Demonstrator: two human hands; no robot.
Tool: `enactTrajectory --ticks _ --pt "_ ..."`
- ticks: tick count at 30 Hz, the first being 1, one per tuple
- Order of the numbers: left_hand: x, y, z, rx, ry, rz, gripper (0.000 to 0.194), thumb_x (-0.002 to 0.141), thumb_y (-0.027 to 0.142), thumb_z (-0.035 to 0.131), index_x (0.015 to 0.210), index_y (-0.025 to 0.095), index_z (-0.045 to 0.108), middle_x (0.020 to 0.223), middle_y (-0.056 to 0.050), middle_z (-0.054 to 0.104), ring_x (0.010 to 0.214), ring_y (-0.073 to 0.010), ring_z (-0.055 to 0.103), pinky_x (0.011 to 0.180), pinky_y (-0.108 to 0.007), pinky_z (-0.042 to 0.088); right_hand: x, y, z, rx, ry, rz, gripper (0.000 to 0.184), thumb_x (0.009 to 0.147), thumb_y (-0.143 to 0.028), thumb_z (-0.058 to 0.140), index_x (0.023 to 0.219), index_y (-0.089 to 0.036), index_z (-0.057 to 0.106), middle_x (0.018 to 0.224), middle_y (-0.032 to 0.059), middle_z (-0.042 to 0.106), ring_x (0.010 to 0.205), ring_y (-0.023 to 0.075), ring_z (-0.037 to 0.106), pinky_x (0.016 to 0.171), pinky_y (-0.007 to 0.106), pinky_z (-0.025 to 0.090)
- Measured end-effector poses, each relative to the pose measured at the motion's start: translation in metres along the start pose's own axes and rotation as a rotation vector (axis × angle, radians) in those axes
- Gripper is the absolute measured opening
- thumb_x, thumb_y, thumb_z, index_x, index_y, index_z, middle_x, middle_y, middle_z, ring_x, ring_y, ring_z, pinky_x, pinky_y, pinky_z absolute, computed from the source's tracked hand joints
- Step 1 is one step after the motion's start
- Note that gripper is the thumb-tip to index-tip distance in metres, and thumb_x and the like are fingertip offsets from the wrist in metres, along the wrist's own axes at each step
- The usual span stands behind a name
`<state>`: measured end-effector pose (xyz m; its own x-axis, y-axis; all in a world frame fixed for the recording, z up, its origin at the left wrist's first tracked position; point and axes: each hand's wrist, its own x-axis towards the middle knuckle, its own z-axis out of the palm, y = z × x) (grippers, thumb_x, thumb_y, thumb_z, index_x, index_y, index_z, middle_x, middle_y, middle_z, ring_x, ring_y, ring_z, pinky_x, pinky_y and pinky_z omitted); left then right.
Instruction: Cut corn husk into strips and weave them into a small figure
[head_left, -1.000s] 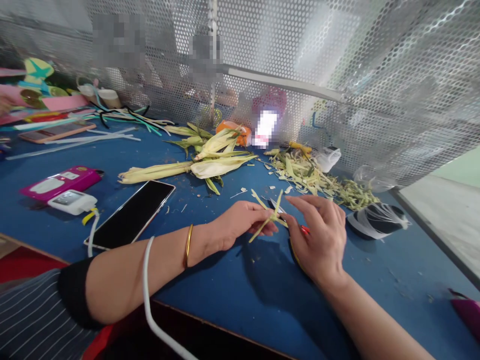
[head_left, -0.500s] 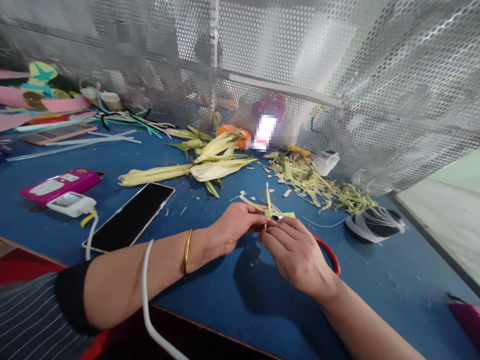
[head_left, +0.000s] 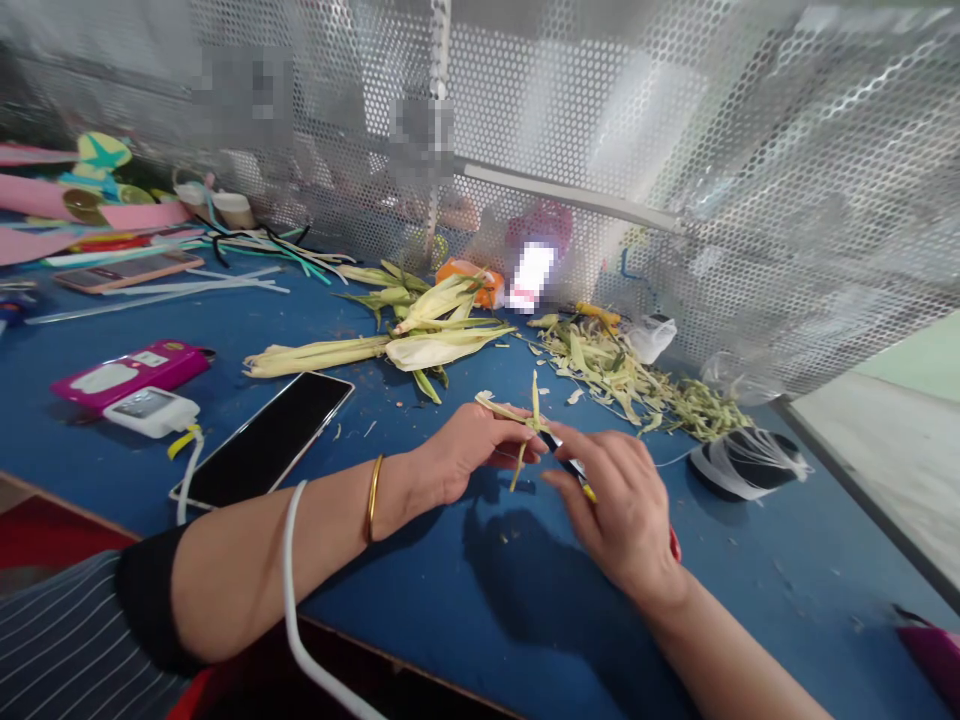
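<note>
My left hand is closed, thumb and fingers pinching a small cross-shaped knot of pale corn husk strips. One strip points up, one lies toward the left, and another hangs down below the fingers. Close to the knot's right side is my right hand, its thumb and index finger apart. The index fingertip is beside the knot; whether it touches a strip I cannot tell. Between that thumb and finger shows a dark, shiny tool, likely scissors, with a yellow spot. A bit of red handle shows past the wrist; the rest is hidden.
Whole corn husks lie at mid-table, with husk scraps to their right. A black roll wrapped in clear film sits at right. A dark-screened phone and a magenta device lie left. A perforated metal screen stands behind.
My right hand has drawn back right from the knot, and its thumb and index finger have parted. The dark tool shows more between them. One strip now hangs lower beneath my left fingers.
</note>
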<state>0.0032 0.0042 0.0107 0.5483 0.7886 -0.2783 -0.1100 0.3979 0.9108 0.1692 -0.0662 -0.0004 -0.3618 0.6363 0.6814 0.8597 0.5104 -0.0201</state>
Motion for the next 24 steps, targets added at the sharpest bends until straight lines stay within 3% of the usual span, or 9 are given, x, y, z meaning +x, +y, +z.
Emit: enactTrajectory --ticks 3,6,8,10,12,15,19,24 --pt "0.0 -0.002 -0.001 0.023 0.007 -0.027 0.013 0.074 0.025 0.07 0.078 0.013 0.071 0.069 -0.003 0.067 0.064 -0.0121 0.061 0.065 -0.025 0.046 0.0 0.01 0.004 -0.092 -0.001 0.205 0.026 0.098 -0.035 0.051 0.114 -0.018 0.062 0.1 0.0108 0.069 0.092 0.0252 0.062 0.081 0.038 0.043" --pt "0.001 -0.007 0.002 0.022 0.04 -0.001 0.012 0.074 0.023 0.073 0.076 0.012 0.07 0.061 -0.001 0.064 0.056 -0.0101 0.058 0.061 -0.024 0.045 -0.002 0.013 0.01 -0.044 -0.142 0.18 0.023 0.1 -0.028 0.045 0.087 -0.02 0.063 0.074 0.0027 0.067 0.071 0.0186 0.061 0.088 0.038 0.04" --pt "0.002 -0.009 0.003 0.022 0.077 0.041 0.012 0.073 0.023 0.074 0.072 0.012 0.069 0.058 -0.001 0.063 0.054 -0.0095 0.056 0.061 -0.024 0.046 -0.001 0.009 0.011 -0.048 -0.159 0.147 0.03 0.1 -0.022 0.044 0.074 -0.02 0.058 0.063 -0.0008 0.061 0.061 0.0155 0.056 0.092 0.038 0.038" --pt "0.003 -0.009 0.003 0.012 0.119 0.079 0.015 0.073 0.025 0.076 0.071 0.011 0.07 0.059 -0.001 0.064 0.056 -0.0103 0.058 0.064 -0.024 0.047 0.001 0.004 0.008 -0.114 -0.074 0.132 0.023 0.099 -0.02 0.046 0.08 -0.02 0.06 0.072 0.0021 0.065 0.071 0.0175 0.059 0.093 0.039 0.037" --pt "0.004 -0.007 0.002 -0.021 0.141 0.084 0.018 0.073 0.029 0.076 0.076 0.011 0.072 0.064 -0.004 0.068 0.062 -0.0123 0.062 0.068 -0.026 0.049 0.003 -0.001 0.004 -0.173 0.009 0.085 0.013 0.097 -0.017 0.05 0.098 -0.019 0.063 0.088 0.0066 0.069 0.085 0.021 0.061 0.095 0.04 0.036" --pt "0.003 -0.005 0.0 -0.085 0.124 0.063 0.029 0.075 0.039 0.073 0.076 0.01 0.073 0.074 -0.008 0.073 0.071 -0.0156 0.066 0.072 -0.027 0.049 0.004 -0.007 0.0 -0.147 -0.052 -0.099 0.024 0.095 -0.012 0.049 0.115 -0.018 0.061 0.088 0.0053 0.068 0.083 0.0202 0.06 0.094 0.041 0.037" --pt "0.0 -0.002 0.0 -0.097 0.084 0.043 0.033 0.073 0.043 0.073 0.072 0.011 0.072 0.074 -0.009 0.073 0.071 -0.0155 0.065 0.07 -0.026 0.048 0.002 -0.01 0.006 -0.102 -0.16 -0.235 0.025 0.096 -0.01 0.042 0.111 -0.014 0.062 0.081 0.0045 0.066 0.074 0.019 0.057 0.089 0.041 0.039" --pt "-0.002 -0.007 0.004 -0.071 0.076 0.065 0.021 0.062 0.025 0.082 0.073 0.013 0.07 0.068 -0.003 0.07 0.062 -0.0118 0.06 0.063 -0.023 0.045 0.001 -0.017 0.012 -0.034 -0.156 -0.216 0.025 0.098 -0.009 0.037 0.092 -0.015 0.061 0.077 0.0047 0.063 0.072 0.0188 0.055 0.079 0.036 0.041"
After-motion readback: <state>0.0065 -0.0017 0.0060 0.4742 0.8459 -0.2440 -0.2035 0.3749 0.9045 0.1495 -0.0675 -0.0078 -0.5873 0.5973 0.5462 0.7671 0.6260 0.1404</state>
